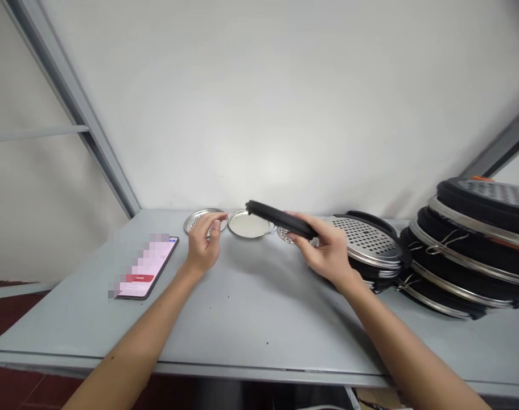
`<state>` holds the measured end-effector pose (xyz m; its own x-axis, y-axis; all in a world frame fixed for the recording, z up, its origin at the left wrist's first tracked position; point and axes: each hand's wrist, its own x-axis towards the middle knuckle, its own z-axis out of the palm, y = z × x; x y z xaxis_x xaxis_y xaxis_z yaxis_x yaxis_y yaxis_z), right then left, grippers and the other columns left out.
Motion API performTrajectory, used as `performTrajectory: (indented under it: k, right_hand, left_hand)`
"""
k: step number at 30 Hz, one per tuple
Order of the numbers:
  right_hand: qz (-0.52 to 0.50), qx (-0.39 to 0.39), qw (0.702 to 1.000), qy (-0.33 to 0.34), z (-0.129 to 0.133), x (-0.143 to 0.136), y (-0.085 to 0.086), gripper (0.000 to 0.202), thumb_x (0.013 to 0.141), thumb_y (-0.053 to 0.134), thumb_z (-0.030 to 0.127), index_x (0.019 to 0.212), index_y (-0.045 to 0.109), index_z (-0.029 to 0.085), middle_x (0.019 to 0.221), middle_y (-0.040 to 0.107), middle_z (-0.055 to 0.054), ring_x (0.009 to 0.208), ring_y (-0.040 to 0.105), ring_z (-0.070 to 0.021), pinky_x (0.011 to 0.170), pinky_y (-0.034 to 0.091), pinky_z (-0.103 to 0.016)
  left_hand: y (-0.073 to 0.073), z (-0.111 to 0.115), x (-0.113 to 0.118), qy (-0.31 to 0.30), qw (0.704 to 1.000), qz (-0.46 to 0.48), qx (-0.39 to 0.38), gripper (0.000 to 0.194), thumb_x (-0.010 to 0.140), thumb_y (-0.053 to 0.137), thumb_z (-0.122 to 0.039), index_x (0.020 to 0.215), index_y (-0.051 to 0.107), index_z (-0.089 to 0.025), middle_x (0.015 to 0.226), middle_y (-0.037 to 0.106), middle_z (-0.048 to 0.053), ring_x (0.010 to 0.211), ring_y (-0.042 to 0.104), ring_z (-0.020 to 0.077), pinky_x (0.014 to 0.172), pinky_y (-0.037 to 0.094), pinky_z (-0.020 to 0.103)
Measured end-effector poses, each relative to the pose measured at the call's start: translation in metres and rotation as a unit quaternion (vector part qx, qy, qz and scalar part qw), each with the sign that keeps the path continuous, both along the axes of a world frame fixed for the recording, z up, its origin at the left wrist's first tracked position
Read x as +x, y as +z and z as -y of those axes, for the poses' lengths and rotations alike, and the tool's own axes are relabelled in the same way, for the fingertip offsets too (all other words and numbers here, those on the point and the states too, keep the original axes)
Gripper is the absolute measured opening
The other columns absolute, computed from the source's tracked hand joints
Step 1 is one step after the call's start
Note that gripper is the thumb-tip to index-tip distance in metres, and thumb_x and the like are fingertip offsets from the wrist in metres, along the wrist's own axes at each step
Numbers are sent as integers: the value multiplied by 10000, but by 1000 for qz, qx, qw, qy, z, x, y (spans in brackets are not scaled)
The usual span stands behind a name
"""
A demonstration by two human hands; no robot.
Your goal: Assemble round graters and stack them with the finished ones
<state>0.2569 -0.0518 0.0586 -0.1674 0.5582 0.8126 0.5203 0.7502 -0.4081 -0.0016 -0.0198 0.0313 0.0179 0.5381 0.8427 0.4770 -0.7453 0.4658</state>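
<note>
My right hand (323, 247) grips the right edge of a black disc-like piece (279, 218), which is seen edge-on and held tilted above the shelf. My left hand (206, 239) is raised with its fingers bent and thumb apart, nothing in it, in front of a round perforated metal disc (192, 221). Between the hands, further back, lies a round plain pale disc (248, 225). Another perforated disc (284, 234) is partly hidden behind the black piece and my right hand.
Black-rimmed grater discs (366, 237) are stacked right of my right hand. A taller leaning stack of black and metal discs (468, 250), some with wire ties, stands at the far right. A phone (146, 270) lies at left on the grey shelf (242, 319), against a white wall.
</note>
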Motion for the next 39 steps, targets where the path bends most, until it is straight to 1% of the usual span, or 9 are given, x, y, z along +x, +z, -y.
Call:
performTrajectory:
  k: [4,8,12,16,18,21,26,34,39]
  right_hand:
    - [-28,74,992,-102,4,17,26,329,822,658,258,1149,641,230,1074,722,-57,899,702,-223,825,563,-360]
    - [-30,115,978,-173,11,45,46,343,804,684,277,1138,664,204,1024,733,-62,887,698,-211,839,556,-347]
    - [-12,122,962,-243,15,75,53,319,798,691,293,1095,694,177,935,746,-64,799,696,-190,776,554,-309]
    - [18,105,949,-298,13,95,50,309,814,674,296,1093,698,166,888,746,-69,765,699,-196,746,556,-305]
    - [53,124,945,-297,11,101,47,318,818,672,280,1114,690,165,968,743,-83,848,704,-214,811,553,-325]
    - [115,149,947,-259,8,107,40,322,829,663,249,1141,677,166,1089,716,-101,997,677,-232,927,524,-364]
    - [175,125,955,-205,5,114,29,324,862,624,225,1183,649,191,1153,691,-97,1079,646,-240,986,506,-408]
    - [199,88,945,-245,-10,114,38,278,868,620,238,1138,667,192,1126,696,-117,1081,622,-271,974,486,-445]
    - [192,57,953,-227,-6,112,33,259,863,625,236,1115,673,209,1115,699,-101,1064,629,-273,967,491,-434]
  left_hand:
    - [-3,4,5,-28,998,-61,-12,298,976,382,-286,999,658,-176,969,684,70,954,619,199,850,478,346]
    - [-9,6,11,-64,987,-143,-47,285,973,389,-260,997,663,-188,950,682,58,924,608,192,840,467,344]
    - [-13,5,13,-66,982,-164,-66,302,975,377,-275,981,667,-189,929,674,56,921,601,196,835,469,345]
    - [-14,3,13,-58,980,-171,-79,306,977,375,-297,962,660,-187,919,669,56,919,594,200,840,465,349]
    - [-14,3,13,-61,979,-177,-83,304,978,375,-297,946,656,-184,906,667,54,911,591,197,837,463,345]
    - [-14,3,13,-68,976,-186,-92,312,980,372,-297,918,655,-183,880,671,47,892,595,190,827,464,336]
    - [-14,3,13,-68,972,-199,-106,330,983,367,-315,898,657,-181,869,681,50,878,602,190,816,468,338]
    - [-14,8,16,-86,960,-228,-135,329,973,390,-309,876,677,-181,882,688,69,862,616,198,781,485,344]
    - [-7,16,18,-124,944,-268,-146,241,937,474,-308,880,685,-205,886,688,54,846,621,192,787,484,334]
